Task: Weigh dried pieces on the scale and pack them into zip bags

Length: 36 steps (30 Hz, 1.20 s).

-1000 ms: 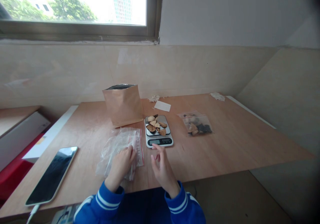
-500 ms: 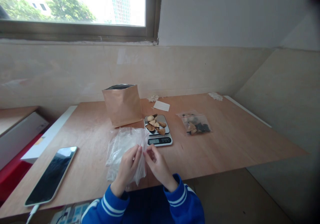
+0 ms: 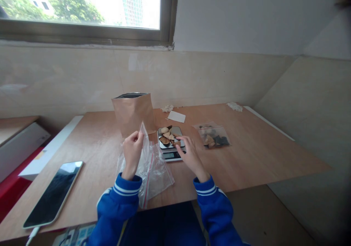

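My left hand (image 3: 132, 147) is closed on the upper corner of a clear plastic zip bag (image 3: 144, 158), raised in front of the brown pouch. More clear zip bags with red seal lines (image 3: 160, 172) lie beneath it on the table. My right hand (image 3: 190, 156) reaches over the digital kitchen scale (image 3: 168, 156), thumb and fingers apart around a brown dried slice (image 3: 177, 143) at the plate's near right; contact is too small to make out. Several dried slices, pale and brown (image 3: 165, 137), lie on the scale's plate. My right fingers partly cover the display panel.
An open brown stand-up pouch (image 3: 133, 112) stands behind the bags. A filled zip bag (image 3: 215, 136) of dried pieces lies right of the scale. A white card (image 3: 176, 116) lies behind it. At the left is a phone (image 3: 53, 194) with a cable plugged in.
My hands have moved apart. The left has lifted a zip bag's corner up and left; the right has let go of the plastic and moved to the slices on the scale.
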### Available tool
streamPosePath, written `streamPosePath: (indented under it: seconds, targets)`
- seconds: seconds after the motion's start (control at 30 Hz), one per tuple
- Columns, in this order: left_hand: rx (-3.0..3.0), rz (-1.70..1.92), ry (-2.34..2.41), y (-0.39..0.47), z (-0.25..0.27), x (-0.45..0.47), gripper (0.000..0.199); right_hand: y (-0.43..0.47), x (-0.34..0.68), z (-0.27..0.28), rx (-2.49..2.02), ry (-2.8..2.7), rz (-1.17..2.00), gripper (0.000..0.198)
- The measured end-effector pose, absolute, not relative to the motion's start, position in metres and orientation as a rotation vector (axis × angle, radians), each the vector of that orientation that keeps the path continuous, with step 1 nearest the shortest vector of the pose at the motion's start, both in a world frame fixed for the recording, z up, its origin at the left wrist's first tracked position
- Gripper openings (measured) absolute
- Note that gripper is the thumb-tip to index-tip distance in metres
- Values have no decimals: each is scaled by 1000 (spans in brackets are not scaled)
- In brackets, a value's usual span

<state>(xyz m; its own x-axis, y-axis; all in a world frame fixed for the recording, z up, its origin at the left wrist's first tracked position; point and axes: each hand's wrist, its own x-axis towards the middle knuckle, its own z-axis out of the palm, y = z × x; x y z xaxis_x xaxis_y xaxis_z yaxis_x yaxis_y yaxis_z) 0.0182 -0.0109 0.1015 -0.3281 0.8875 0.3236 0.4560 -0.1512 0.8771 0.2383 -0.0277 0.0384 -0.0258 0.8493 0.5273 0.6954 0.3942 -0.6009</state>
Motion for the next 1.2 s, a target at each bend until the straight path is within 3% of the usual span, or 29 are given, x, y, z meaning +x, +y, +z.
streamPosePath:
  seconds: [0.13, 0.3, 0.4, 0.57, 0.63, 0.9, 1.03, 1.2]
  targets:
    - [1532, 1391, 1837, 12, 96, 31, 38, -18, 245, 24, -1468, -1949, 123, 28]
    - [1534, 1326, 1820, 21, 77, 45, 36, -20, 246, 26, -1542, -1895, 138, 17]
    - [1531, 1339, 1783, 22, 67, 49, 35, -26, 235, 41, -1371, -1654, 380, 18]
    - [1619, 1376, 1650, 24, 60, 51, 36, -26, 186, 70, -958, -1190, 1083, 33]
    - [1595, 1415, 1481, 26, 59, 51, 38, -18, 169, 74, -863, -1148, 1196, 34]
    - [1212, 1640, 1041, 25, 59, 48, 48, 8, 169, 54, -1056, -1549, 846, 22]
    - [1187, 1734, 1048, 18, 62, 49, 48, 4, 175, 60, -1138, -1868, 641, 24]
    - [1059, 1826, 1126, 18, 61, 45, 47, -1, 186, 88, -1036, -2021, 667, 30]
